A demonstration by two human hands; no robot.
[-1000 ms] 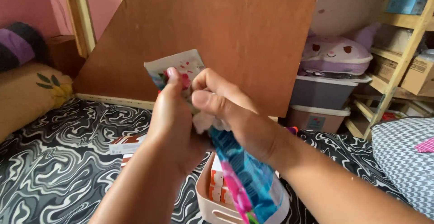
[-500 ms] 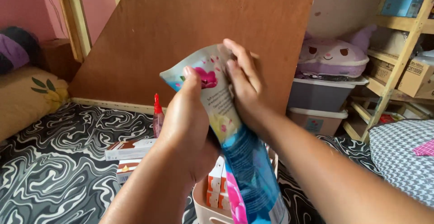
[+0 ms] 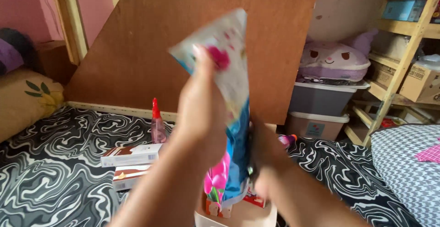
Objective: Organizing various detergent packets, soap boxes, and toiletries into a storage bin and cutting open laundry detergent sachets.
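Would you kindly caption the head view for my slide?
Left hand lifts a blue-and-white pouch upright above a basket; right hand steadies its lower part.

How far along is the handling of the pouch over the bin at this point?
Done: the pouch is lifted upright above the bin. In hand: the left hand grips its upper part; the right hand, blurred, is at its lower edge. Left: the pouch is not yet in the bin, and boxes lie on the mat.
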